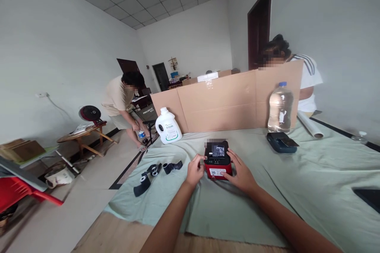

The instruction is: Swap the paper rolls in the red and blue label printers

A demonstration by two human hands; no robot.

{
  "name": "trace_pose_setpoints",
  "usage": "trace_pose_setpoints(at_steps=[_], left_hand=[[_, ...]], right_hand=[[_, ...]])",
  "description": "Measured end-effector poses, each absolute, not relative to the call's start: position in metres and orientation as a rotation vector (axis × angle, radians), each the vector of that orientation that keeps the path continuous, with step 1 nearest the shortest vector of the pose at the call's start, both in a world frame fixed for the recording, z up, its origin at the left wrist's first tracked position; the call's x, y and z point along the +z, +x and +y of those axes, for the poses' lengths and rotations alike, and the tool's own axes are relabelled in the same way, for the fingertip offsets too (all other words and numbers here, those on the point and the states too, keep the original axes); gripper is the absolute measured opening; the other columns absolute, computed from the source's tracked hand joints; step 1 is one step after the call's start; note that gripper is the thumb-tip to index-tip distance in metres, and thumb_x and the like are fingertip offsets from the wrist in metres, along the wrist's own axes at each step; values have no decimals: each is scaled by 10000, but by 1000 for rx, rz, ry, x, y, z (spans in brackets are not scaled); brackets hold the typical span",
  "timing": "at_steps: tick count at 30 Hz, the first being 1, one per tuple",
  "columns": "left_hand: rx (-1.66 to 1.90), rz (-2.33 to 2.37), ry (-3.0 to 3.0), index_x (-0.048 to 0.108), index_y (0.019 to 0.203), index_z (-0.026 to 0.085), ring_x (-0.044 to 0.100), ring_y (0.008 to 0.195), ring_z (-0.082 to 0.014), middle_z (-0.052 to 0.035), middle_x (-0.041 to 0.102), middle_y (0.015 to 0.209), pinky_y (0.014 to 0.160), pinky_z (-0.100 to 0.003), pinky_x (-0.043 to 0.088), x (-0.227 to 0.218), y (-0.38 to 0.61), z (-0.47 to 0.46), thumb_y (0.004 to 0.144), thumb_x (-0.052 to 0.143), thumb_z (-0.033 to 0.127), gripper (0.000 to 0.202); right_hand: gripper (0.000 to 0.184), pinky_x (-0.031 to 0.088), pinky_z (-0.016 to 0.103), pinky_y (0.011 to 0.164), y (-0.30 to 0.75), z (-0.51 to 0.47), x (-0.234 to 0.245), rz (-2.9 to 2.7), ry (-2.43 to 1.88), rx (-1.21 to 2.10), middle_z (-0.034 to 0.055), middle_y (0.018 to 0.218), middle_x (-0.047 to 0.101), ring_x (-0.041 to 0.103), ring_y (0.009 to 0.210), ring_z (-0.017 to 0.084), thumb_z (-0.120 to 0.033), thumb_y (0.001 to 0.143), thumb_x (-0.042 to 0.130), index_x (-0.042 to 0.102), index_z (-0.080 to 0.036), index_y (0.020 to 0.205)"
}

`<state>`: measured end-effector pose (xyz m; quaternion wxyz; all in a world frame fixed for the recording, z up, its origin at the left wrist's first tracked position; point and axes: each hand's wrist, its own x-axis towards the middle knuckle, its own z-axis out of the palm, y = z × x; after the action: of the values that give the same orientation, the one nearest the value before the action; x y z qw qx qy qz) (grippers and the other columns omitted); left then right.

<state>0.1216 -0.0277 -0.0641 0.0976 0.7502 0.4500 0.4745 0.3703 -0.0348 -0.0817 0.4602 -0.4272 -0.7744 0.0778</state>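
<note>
A boxy red-and-black device (pixel 218 161) with a small lit screen and a white label on its front stands on the green cloth (pixel 231 213). My left hand (pixel 195 170) is at its left side, fingers curled, with the fingertips against the upper edge. My right hand (pixel 241 174) grips the right side, thumb on the front by the label and fingers along the top corner. To the left lie several small black rolls with loose strips, among them a black roll (pixel 142 185) and another black roll (pixel 171 167).
Behind the device stands a cardboard panel (pixel 219 102). A white jug (pixel 168 126) and a large clear bottle (pixel 280 108) stand before it. A dark blue case (pixel 282 143) and a plastic film roll (pixel 310 124) lie right. Two people (pixel 120 95) are beyond the table.
</note>
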Motion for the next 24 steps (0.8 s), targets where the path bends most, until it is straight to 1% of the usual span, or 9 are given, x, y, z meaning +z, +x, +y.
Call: trace_pose_setpoints(at_steps=[5,9,11,13,16,20,24], left_hand=[[1421,1294,2257,597,919,206,606,739,-139,-16,704,962,668,-225,441,-62,121,-21,668,419,-29,387],[1459,1299,2201,597,882,201,589,676,-131,-15,702,934,647,-228,442,-61,124,-21,670,419,-13,350],[1495,1293,2166,597,872,202,623,720,-143,-19,705,926,679,-238,467,-64,128,-24,691,422,-1,324],[1580,1275,2119,602,894,205,668,843,-169,-31,708,939,762,-264,504,-68,132,-27,736,422,17,305],[1711,1263,2049,619,960,210,681,994,-194,-49,714,995,880,-313,526,-76,138,-31,791,411,37,319],[1732,1245,2037,641,992,213,697,1022,-197,-52,738,1033,922,-333,538,-79,140,-35,792,416,41,347],[1732,1245,2019,659,997,213,711,1025,-191,-51,756,1063,924,-332,553,-76,138,-37,828,415,68,330]], right_hand=[[815,414,469,1163,370,-36,-79,-1906,-1048,212,108,1613,366,422,1444,293,-399,811,691,331,-254,1528],[816,406,478,1167,370,-38,-76,-1905,-1060,234,111,1618,357,411,1452,292,-414,819,686,326,-253,1534],[821,406,479,1167,370,-38,-76,-1906,-1055,240,109,1622,350,408,1454,291,-410,820,684,320,-255,1539],[838,409,480,1163,371,-38,-78,-1905,-1044,246,107,1627,340,404,1456,293,-404,816,686,305,-261,1548],[849,404,486,1166,371,-36,-80,-1900,-1025,260,109,1628,335,393,1462,294,-397,817,685,287,-266,1556],[847,387,479,1180,370,-35,-81,-1907,-1021,269,115,1635,321,376,1474,279,-378,825,682,273,-257,1556],[877,366,488,1194,371,-34,-83,-1913,-1022,268,109,1642,309,349,1490,281,-381,831,678,236,-266,1579]])
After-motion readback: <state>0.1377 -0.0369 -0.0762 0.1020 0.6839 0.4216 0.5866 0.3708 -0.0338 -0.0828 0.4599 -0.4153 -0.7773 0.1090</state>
